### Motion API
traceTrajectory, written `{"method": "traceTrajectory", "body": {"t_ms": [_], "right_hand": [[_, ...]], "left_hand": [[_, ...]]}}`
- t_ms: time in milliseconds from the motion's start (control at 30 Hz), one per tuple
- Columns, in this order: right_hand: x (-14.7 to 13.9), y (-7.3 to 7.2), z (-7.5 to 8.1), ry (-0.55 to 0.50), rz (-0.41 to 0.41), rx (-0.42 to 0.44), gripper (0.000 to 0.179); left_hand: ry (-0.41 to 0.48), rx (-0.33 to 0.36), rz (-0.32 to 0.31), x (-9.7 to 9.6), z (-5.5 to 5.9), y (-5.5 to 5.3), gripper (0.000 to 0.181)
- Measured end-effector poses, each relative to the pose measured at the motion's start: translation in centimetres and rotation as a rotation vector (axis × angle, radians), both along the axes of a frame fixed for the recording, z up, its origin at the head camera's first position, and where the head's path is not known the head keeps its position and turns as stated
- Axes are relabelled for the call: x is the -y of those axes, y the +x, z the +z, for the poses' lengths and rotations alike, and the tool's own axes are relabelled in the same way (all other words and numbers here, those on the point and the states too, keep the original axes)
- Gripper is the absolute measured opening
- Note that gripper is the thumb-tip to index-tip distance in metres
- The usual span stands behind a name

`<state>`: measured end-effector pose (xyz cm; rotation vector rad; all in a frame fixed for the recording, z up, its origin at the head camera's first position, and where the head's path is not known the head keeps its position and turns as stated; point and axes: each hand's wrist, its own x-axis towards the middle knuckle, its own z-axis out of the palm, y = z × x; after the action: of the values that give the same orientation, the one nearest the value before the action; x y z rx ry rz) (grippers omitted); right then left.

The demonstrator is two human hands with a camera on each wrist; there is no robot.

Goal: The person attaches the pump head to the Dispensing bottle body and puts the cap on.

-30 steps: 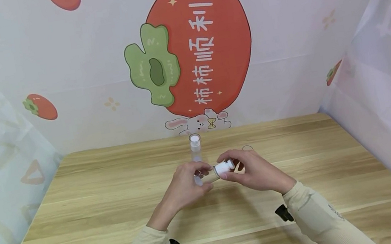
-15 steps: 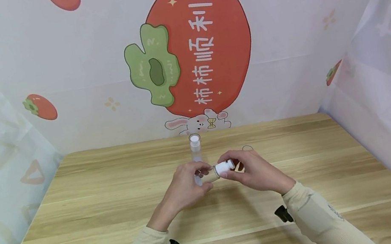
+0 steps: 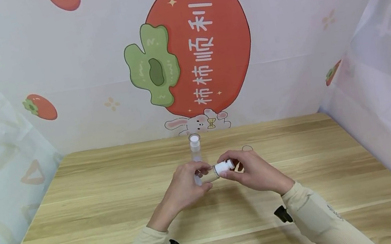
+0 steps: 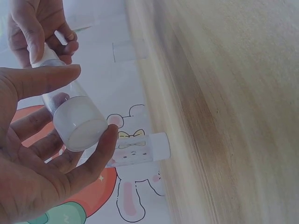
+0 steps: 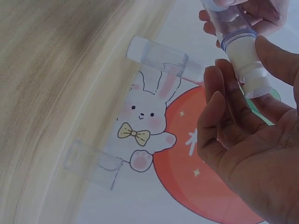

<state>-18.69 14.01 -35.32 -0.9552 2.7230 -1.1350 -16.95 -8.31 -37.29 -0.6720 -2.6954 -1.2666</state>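
Observation:
My left hand (image 3: 186, 184) grips the clear body of a small bottle (image 3: 210, 176), which tilts with its white base toward that palm. In the left wrist view, the base (image 4: 81, 126) sits between thumb and fingers. My right hand (image 3: 256, 171) pinches the white pump-like top (image 3: 223, 168) at the bottle's other end; its thumb and fingers lie around the white collar (image 5: 243, 56) in the right wrist view. Behind the left hand stands a second clear bottle (image 3: 195, 148) with a white inner top, its lower part partly hidden by the fingers.
A clear, hollow cap (image 5: 93, 164) stands on the wooden table (image 3: 121, 238), just beyond the right hand. White printed cloth (image 3: 100, 60) with persimmon and rabbit drawings rises at the table's back edge and along both sides.

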Motion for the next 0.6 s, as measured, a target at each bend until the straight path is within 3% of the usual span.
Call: {"method": "traceTrajectory", "body": {"t_ms": [600], "right_hand": [[-1.2, -0.4, -0.1, 0.026, -0.004, 0.0, 0.037]], "left_hand": [[0.016, 0.054, 0.003, 0.1, 0.0, 0.1, 0.031]]}}
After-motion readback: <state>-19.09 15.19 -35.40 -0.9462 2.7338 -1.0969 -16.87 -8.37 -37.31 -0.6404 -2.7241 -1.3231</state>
